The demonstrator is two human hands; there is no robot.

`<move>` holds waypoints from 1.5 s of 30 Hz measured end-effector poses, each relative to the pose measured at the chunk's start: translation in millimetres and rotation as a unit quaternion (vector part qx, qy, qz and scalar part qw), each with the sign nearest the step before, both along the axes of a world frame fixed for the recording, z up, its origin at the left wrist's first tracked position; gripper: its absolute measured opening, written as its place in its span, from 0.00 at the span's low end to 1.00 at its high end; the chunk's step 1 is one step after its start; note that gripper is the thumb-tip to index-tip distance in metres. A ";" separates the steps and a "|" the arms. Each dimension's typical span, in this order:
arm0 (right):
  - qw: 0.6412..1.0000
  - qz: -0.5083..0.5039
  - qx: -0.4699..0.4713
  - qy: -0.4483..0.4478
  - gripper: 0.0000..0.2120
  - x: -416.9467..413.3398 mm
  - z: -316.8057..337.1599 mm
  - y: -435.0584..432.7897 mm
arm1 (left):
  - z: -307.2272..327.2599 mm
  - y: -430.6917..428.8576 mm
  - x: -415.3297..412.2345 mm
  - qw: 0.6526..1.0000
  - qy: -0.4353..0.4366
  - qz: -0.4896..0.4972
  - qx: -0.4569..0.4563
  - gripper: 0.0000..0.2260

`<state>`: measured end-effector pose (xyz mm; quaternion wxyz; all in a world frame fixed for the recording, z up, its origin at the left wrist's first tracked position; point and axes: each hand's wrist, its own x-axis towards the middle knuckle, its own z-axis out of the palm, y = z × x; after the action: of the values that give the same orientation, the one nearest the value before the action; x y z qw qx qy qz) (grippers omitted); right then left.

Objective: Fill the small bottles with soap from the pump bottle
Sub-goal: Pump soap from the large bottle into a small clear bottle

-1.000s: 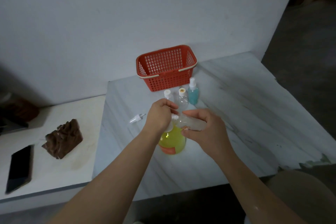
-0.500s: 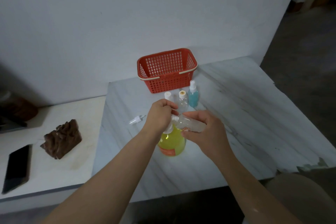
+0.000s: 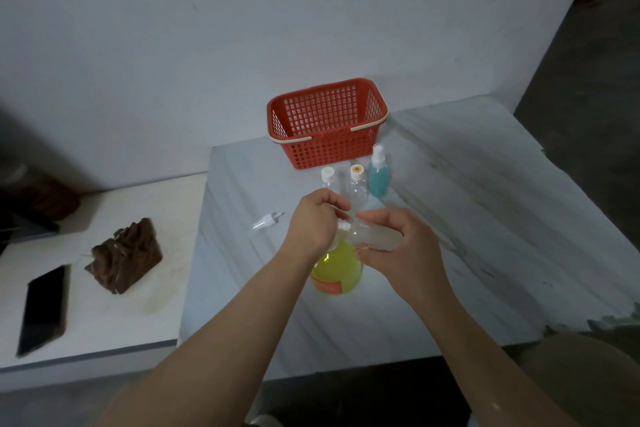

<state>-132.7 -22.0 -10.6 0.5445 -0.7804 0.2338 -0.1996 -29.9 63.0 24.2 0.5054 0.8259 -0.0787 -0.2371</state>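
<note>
A pump bottle point(image 3: 335, 270) of yellow soap with an orange label stands on the marble table point(image 3: 467, 218). My left hand point(image 3: 317, 224) is curled over its pump head, which is hidden under the fingers. My right hand point(image 3: 398, 246) grips a small clear bottle point(image 3: 372, 237) tilted on its side, its neck touching the pump by my left fingers. Behind stand two small clear bottles point(image 3: 357, 182) with white caps and a small blue spray bottle point(image 3: 379, 175).
A red plastic basket point(image 3: 327, 123) stands at the back of the table near the wall. A loose white spray nozzle point(image 3: 267, 220) lies left of my hands. On the lower white surface at left sit a brown carved piece point(image 3: 124, 255) and a black phone point(image 3: 43, 308).
Both hands stay on the pump bottle and small bottle. The view has tipped down slightly, and the small bottle has shifted very little.
</note>
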 end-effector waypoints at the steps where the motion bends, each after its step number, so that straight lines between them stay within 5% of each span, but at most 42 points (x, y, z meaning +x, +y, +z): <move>1: 1.000 0.000 -0.001 -0.002 0.24 -1.0 0.3 0.8 | 0.1 0.2 -0.5 1.000 -0.002 0.001 0.001 0.17; 45: 1.000 0.001 -0.005 -0.015 0.23 -5.8 1.0 -0.1 | -1.2 -0.9 -1.3 0.999 -0.013 0.026 -0.030 0.16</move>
<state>-138.5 -22.1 -9.6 0.5445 -0.7802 0.2240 -0.2114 -31.2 62.1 23.0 0.5351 0.8151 -0.0704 -0.2106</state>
